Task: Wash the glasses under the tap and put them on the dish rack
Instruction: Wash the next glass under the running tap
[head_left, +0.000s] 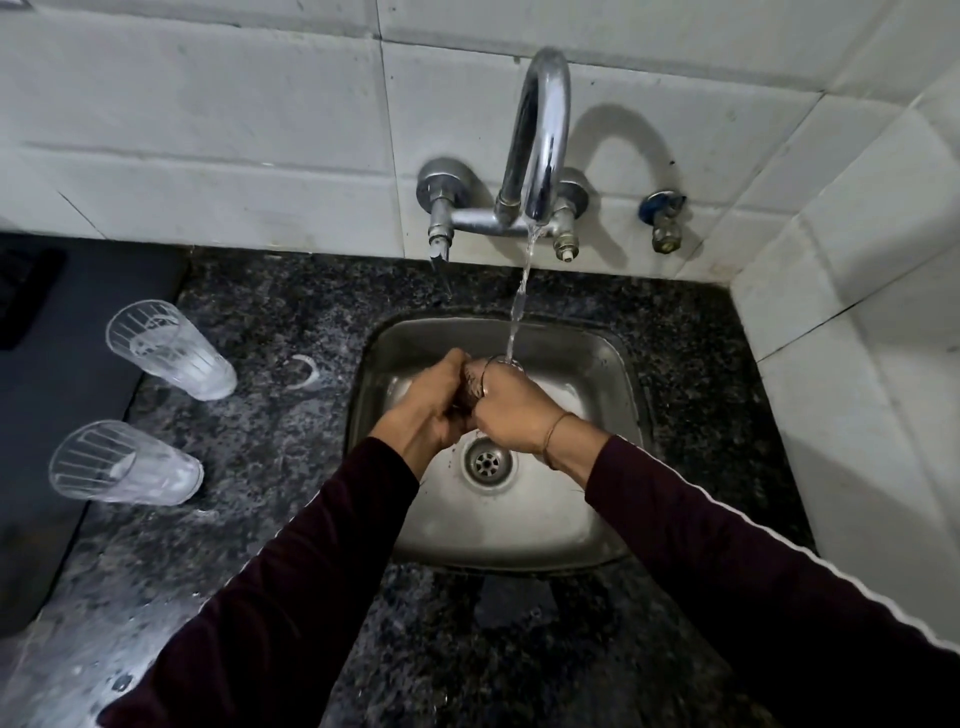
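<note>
Three glasses counted: one glass (475, 382) gripped by left hand (434, 402) and right hand (511, 410) under running tap (540, 135), over sink (597, 364); two ribbed glasses (171, 351) (124, 470) stand left on counter (270, 312).

dim overall; light from above-front, tap (540, 140) casting arched shadow on tiles (208, 130); glare on chrome; wide-angle edge bending.

White tiled wall (208, 130) behind speckled dark stone counter (270, 291); dim light; perhaps a dark mat (62, 322) at counter's left edge.
</note>
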